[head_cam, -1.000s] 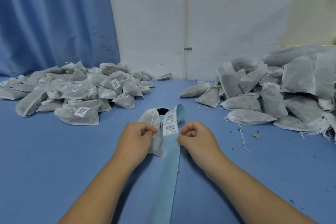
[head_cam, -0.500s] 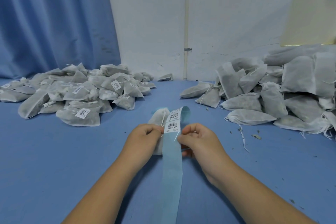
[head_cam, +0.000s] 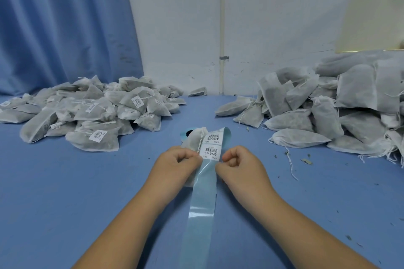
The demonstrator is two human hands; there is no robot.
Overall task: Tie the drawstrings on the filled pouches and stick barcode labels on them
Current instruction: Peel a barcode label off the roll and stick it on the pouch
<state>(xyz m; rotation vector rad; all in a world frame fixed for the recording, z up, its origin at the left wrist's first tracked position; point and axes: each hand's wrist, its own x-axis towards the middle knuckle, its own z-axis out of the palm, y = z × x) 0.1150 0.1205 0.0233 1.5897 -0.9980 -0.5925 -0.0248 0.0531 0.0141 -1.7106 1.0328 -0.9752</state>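
Far left: blue curtain (head_cam: 65,28) hangs behind the surface (head_cam: 65,192). In front of it lies a heap of tied, labelled pouches (head_cam: 91,113), barcode stickers facing up on several.

Centre-left: your left hand (head_cam: 175,165) has its fingers curled round one filled pouch (head_cam: 192,141). The pouch sits under the hand, and its top juts out beyond the knuckles. Its white drawstring (head_cam: 201,137) trails down toward your thumb.

Centre: a glossy blue backing strip (head_cam: 204,194) runs from between your wrists up to your hands, then curls over at the far end. Two barcode labels (head_cam: 211,152) sit on it, just beyond your fingertips. The strip touches the held pouch on its left side.

Centre-right: your right hand (head_cam: 238,165) is curled, thumb and forefinger pinching the strip's right edge next to the nearer label. Cannot tell whether a label corner is lifted.

Right: a heap of unlabelled pouches (head_cam: 328,111), loose strings (head_cam: 290,164) trailing onto the surface, and bits of dried leaf scattered nearby.
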